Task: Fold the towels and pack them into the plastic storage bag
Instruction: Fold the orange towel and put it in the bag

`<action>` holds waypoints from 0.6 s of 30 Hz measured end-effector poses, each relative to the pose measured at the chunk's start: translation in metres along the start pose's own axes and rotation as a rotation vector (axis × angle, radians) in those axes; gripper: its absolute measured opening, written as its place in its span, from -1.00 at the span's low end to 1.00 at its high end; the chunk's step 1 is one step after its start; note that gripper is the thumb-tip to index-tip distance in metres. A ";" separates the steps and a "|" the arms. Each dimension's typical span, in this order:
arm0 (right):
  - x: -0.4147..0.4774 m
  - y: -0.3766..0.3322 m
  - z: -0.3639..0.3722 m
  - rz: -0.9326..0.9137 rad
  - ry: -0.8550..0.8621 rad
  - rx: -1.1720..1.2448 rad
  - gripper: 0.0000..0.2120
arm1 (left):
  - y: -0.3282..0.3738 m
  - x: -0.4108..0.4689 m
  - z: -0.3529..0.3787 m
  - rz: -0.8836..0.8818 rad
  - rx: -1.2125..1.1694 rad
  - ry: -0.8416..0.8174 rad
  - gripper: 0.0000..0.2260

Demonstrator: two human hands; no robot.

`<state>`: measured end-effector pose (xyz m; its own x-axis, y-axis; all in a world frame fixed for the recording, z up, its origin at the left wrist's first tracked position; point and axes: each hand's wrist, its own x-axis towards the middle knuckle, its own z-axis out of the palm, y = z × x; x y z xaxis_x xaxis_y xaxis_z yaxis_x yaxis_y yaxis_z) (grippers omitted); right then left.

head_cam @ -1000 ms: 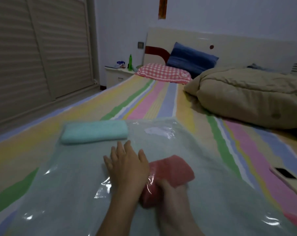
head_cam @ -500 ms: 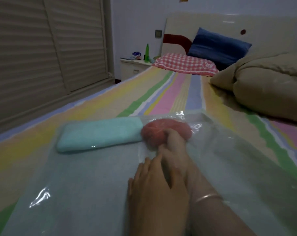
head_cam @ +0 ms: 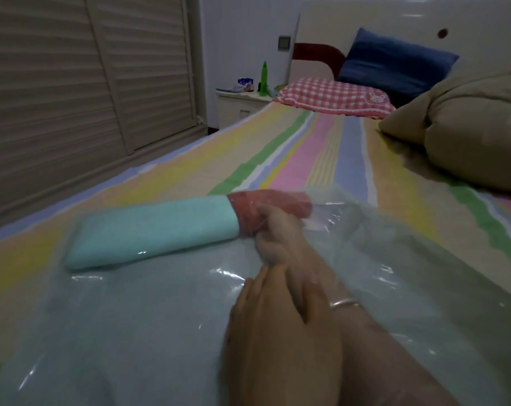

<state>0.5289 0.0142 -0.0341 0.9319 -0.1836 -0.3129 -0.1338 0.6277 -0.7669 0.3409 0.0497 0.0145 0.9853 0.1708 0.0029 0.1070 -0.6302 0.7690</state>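
Reaching inside the plastic storage bag [head_cam: 131, 317] on the bed [head_cam: 307, 159], the right hand [head_cam: 274, 230] gripped the red towel [head_cam: 280, 199] with curled fingers, just beside the teal towel [head_cam: 151, 230]. The left hand [head_cam: 277, 326] pressed the bag, fingers straight.

Striped bed [head_cam: 321, 159], plastic bag [head_cam: 131, 317], quilt [head_cam: 468, 127], checked pillow [head_cam: 333, 96]

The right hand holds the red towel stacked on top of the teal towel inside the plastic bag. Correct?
Not stacked: the head view shows the right hand holding the red towel beside the teal towel, at its right end, inside the plastic bag.
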 end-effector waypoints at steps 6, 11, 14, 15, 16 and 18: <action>-0.010 -0.001 0.001 0.135 -0.181 -0.010 -0.78 | 0.002 0.001 0.001 -0.011 0.019 0.001 -0.34; -0.016 0.002 0.010 0.191 -0.217 0.164 -0.70 | 0.004 0.001 0.000 -0.022 0.047 -0.015 -0.33; -0.017 0.012 0.016 0.145 -0.212 0.024 -0.63 | 0.001 0.003 0.001 -0.020 0.050 -0.010 -0.42; -0.017 0.014 0.017 0.119 -0.191 -0.055 -0.60 | 0.000 0.003 0.000 -0.018 0.034 -0.007 -0.46; -0.017 0.015 0.016 0.102 -0.169 -0.115 -0.58 | 0.000 0.003 0.000 -0.014 0.019 -0.008 -0.47; -0.020 0.008 0.011 0.053 -0.142 -0.272 -0.55 | -0.001 0.003 -0.001 0.022 -0.013 0.017 -0.42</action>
<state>0.5125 0.0314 -0.0280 0.9564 -0.0358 -0.2898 -0.2512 0.4050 -0.8791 0.3432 0.0518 0.0144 0.9850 0.1698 0.0308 0.0834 -0.6243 0.7767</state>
